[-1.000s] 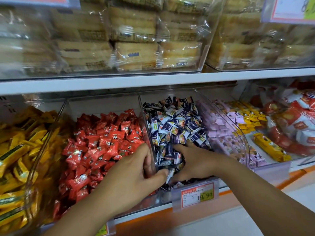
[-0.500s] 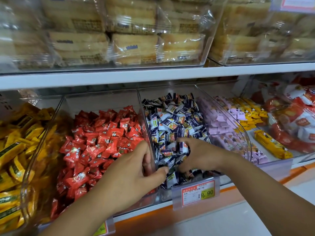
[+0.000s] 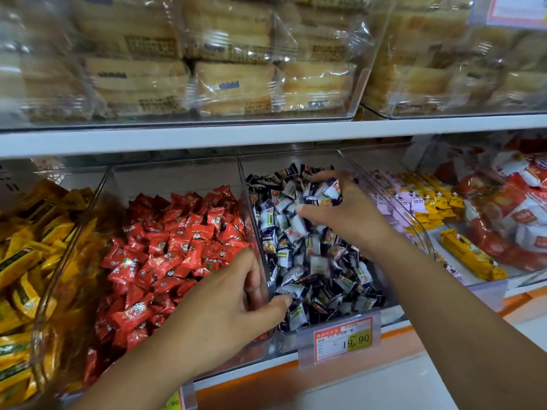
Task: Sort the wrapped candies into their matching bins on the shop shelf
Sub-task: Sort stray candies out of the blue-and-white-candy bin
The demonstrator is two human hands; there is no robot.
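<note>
- Right grip (image 3: 343, 211) curls round a handful of blue-and-white candies (image 3: 322, 193), held above the heap in the middle clear bin (image 3: 251, 220)
- Left grip (image 3: 233, 303) clasps that bin's left wall, thumb inside, fingers on the side of the red candies (image 3: 183, 247)

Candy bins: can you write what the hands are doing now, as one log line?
left hand: grips divider wall | right hand: holds handful of blue-white candies | place: back of blue-white bin
</note>
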